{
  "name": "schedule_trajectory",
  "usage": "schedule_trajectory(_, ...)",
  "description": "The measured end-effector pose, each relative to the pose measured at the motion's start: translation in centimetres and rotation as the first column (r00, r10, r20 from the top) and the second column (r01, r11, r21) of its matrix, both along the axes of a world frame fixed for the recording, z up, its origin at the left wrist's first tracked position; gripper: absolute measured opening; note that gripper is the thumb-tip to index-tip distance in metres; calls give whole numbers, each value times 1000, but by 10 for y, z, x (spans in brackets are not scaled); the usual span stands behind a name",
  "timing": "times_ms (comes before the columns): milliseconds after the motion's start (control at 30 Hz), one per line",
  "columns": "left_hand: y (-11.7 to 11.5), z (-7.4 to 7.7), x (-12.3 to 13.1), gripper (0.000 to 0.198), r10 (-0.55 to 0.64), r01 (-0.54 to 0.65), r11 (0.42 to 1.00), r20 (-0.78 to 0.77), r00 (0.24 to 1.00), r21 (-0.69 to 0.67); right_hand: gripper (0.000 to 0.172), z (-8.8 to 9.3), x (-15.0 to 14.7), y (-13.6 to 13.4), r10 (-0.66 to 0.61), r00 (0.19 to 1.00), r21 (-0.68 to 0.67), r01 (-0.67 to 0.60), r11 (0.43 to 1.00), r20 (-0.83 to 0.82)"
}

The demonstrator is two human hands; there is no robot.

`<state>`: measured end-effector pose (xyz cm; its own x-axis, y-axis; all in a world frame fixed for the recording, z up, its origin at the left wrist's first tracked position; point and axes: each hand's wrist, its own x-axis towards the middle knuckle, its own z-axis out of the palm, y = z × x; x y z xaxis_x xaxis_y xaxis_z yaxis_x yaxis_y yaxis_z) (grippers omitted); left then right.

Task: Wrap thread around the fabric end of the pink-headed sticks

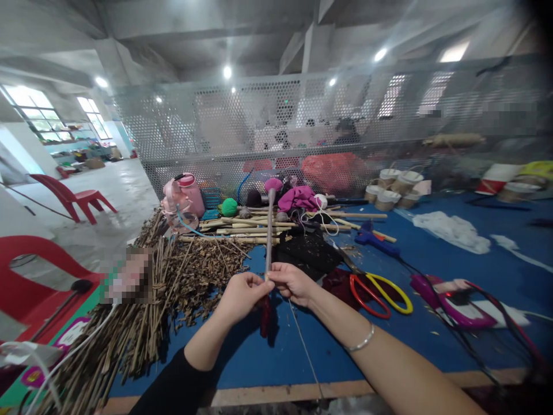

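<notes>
Upright in front of me is a long grey-wrapped stick (269,239) with a round pink-purple head (273,184) at its top and a dark red piece (265,317) at its lower end. My left hand (242,294) pinches the stick near its lower part. My right hand (290,282) has its fingers closed on the same spot, touching the left fingertips. A thin thread (305,340) runs from beside the right hand down to the table's front edge. Black cloth (306,253) lies just behind the hands.
Dried twigs (151,300) and leaves cover the left side. Scissors with red and yellow handles (382,294), a blue glue gun (375,239) and a magenta device (453,305) lie right. Bare sticks (242,225), a green ball (228,207) and a pink jug (192,196) stand behind.
</notes>
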<state>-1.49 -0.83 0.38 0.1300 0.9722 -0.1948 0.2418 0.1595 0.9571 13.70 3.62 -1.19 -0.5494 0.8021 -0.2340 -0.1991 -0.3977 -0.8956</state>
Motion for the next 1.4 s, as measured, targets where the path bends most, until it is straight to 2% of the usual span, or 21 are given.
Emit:
schedule_trajectory(100,1,-1,0,38,-17,17,998,7,1000,58,38,-1,2,0,21,1000,-12,-20,1000,24)
schedule_trajectory(167,0,1,2,40,-69,66,997,84,994,47,37,1,5,1,84,996,-41,-84,996,-9)
schedule_trajectory(233,-2,5,4,42,-135,142,990,205,970,-20,36,4,6,1,134,989,-47,-137,989,-66)
schedule_trajectory(300,-4,8,7,42,-161,202,975,333,929,-92,35,7,6,0,119,988,-17,-121,992,-95)
schedule_trajectory(367,-4,8,9,40,-138,205,971,407,903,-125,35,8,4,-2,60,995,15,-59,998,-85)
schedule_trajectory(433,-4,6,10,40,-111,160,981,364,925,-106,37,6,2,-3,-6,998,33,8,999,-66)
schedule_trajectory(533,-2,-1,8,41,-39,39,999,108,993,5,37,-1,-2,-1,-83,996,52,84,995,-25)
schedule_trajectory(633,0,-6,7,36,57,-38,990,-138,989,134,37,-7,-4,3,-125,990,78,119,990,70)
schedule_trajectory(700,1,-8,6,33,86,-44,982,-226,970,186,35,-8,-4,4,-122,985,94,111,989,122)
schedule_trajectory(800,1,-6,6,32,71,-37,984,-189,979,176,32,-6,-1,5,-39,997,59,35,998,65)
schedule_trajectory(933,1,0,5,38,-5,3,999,49,999,33,28,-2,6,8,72,992,-37,-76,996,-103)
schedule_trajectory(1067,0,2,6,38,-26,62,992,295,955,-112,30,-2,8,10,80,985,-90,-94,992,-154)
schedule_trajectory(1133,0,3,6,36,-16,78,982,335,942,-172,30,-2,6,10,56,988,-71,-67,995,-146)
schedule_trajectory(1233,2,2,3,39,18,12,989,198,980,-150,32,-3,2,9,27,997,-43,-31,999,-77)
schedule_trajectory(1333,5,-1,-2,44,75,-74,997,-20,997,19,33,-5,-2,8,12,1000,-24,-12,1000,-20)
schedule_trajectory(1400,7,-3,-4,43,59,-48,995,-130,990,92,32,-6,-4,8,8,1000,-10,-8,1000,-2)
